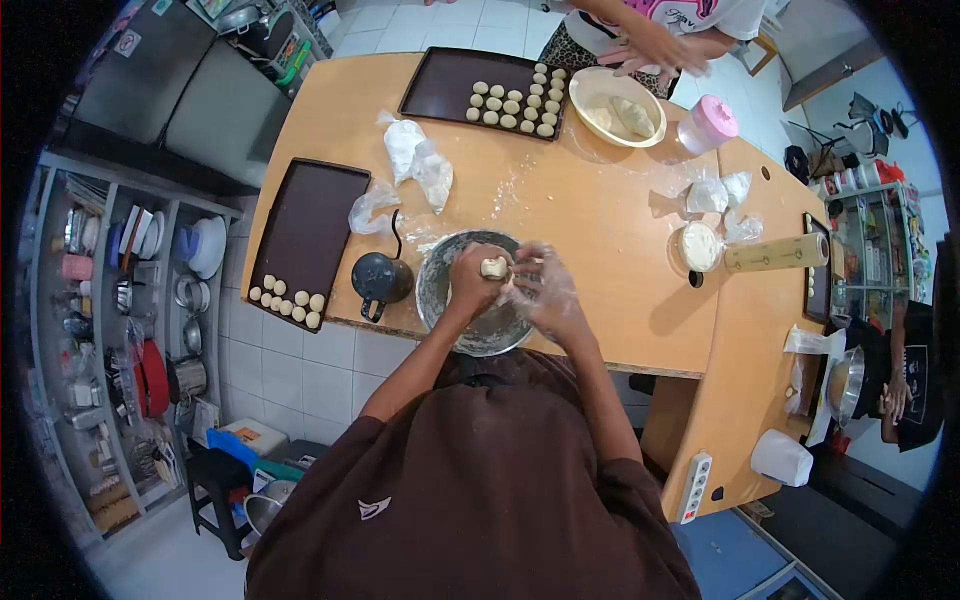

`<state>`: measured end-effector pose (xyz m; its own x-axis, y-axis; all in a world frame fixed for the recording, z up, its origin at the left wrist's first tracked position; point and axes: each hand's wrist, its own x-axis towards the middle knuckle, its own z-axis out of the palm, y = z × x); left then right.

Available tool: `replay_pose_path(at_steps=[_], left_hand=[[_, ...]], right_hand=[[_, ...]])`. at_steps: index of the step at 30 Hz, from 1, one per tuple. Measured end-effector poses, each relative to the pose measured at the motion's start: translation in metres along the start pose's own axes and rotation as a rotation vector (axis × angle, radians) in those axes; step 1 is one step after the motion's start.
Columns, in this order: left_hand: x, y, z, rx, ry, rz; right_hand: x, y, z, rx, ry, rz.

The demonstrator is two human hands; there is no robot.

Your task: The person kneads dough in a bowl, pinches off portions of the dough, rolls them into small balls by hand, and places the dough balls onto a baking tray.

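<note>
The person's left hand point(473, 283) is over a floury metal bowl point(436, 285) at the near edge of the bench point(570, 210); its grip is closed around a lump of dough point(494, 267), a pale knob of which shows at the top of the fist; the right hand point(548, 300), dusted white, has its grip partly open, with fingers loosely bent just beside the knob; whether they touch it cannot be told. Just left of the bowl, near the same edge, stands a dark pot point(382, 278) with a thin spout; farther left, along the left edge, lies a dark tray point(312, 220), its near end at the near left corner and bearing a cluster of dough balls point(301, 298).

Beyond the pot, toward the far left corner, lie plastic bags of white powder point(405, 150); well to the right of the bowl are a tub of white powder point(701, 247) and a long patterned roll point(778, 253). At the far edge, a second tray point(437, 85) carries rows of dough balls at its right end; just beside it stands a cream bowl point(615, 142) holding more dough, then a pink-lidded jar point(714, 118); a co-worker's hands point(640, 57) are above the cream bowl's far side.
</note>
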<state>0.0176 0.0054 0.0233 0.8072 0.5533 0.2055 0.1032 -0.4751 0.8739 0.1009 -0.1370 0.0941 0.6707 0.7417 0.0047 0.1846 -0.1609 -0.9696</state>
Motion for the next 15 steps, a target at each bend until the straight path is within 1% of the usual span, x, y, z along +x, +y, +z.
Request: replay_pose_path(at_steps=[1, 2, 4, 6, 8, 11, 14, 15], left_hand=[[0.001, 0.002, -0.002, -0.004, -0.001, -0.011], [0.001, 0.004, -0.004, -0.008, -0.002, -0.022], [0.001, 0.007, -0.006, 0.104, 0.014, 0.061], [0.001, 0.010, -0.007, 0.176, 0.011, 0.125], [0.001, 0.008, -0.004, 0.254, -0.014, 0.094], [0.004, 0.001, 0.001, 0.318, -0.027, 0.055], [0.006, -0.006, 0.003, 0.318, -0.037, 0.036], [0.006, -0.007, 0.003, 0.312, -0.040, 0.032]], right_hand=[[-0.001, -0.001, -0.003, 0.146, 0.042, 0.078], [-0.001, -0.001, -0.009, 0.074, 0.036, 0.086], [0.001, -0.001, -0.020, -0.070, 0.023, 0.098], [-0.003, 0.001, -0.017, -0.006, -0.003, 0.146], [-0.006, -0.008, -0.013, 0.048, -0.047, 0.209], [-0.005, -0.001, -0.012, -0.021, -0.167, 0.140], [-0.006, 0.003, -0.010, -0.085, -0.141, 0.148], [-0.006, 0.003, -0.010, -0.157, -0.121, 0.105]])
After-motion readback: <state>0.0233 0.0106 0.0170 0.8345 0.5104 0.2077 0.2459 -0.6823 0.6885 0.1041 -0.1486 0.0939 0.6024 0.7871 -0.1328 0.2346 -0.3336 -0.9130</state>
